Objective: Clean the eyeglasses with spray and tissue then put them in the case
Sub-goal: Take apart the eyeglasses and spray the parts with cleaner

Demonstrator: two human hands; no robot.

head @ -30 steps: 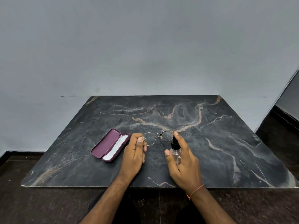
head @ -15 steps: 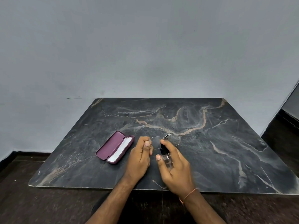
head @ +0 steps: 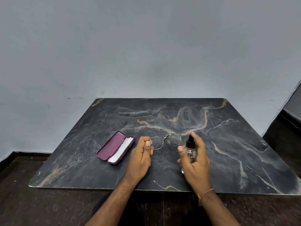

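Eyeglasses (head: 165, 141) are hanging just above the dark marble tabletop (head: 228, 144), their long axis running left to right across the view, lenses side by side. The left hand (head: 141, 156) is pinching them at their left end, thumb and curled fingers closing on the frame near the hinge — so the right lens is sticking out free toward the other hand. The right hand (head: 194, 158) is curling round a small clear spray bottle (head: 190, 149) with a black nozzle, index finger lifting above the nozzle top and thumb lying along the bottle's left side. The bottle is standing just to the right of the glasses, near the right lens but apart from it; whether the nozzle opening is facing the lenses is too small to tell. That is the relation the coming move is turning on: judging from this, the lenses are lying leftward and slightly beyond the nozzle, so the spray is needing to aim left, with the right lens the nearer target. Off to the left of the left hand, the maroon case (head: 116, 147) is lying open on the tabletop at a slant, with something white — probably the tissue (head: 121, 148) — resting in its right half. The left hand is the nearer one to that case, which is likely suiting the later steps.
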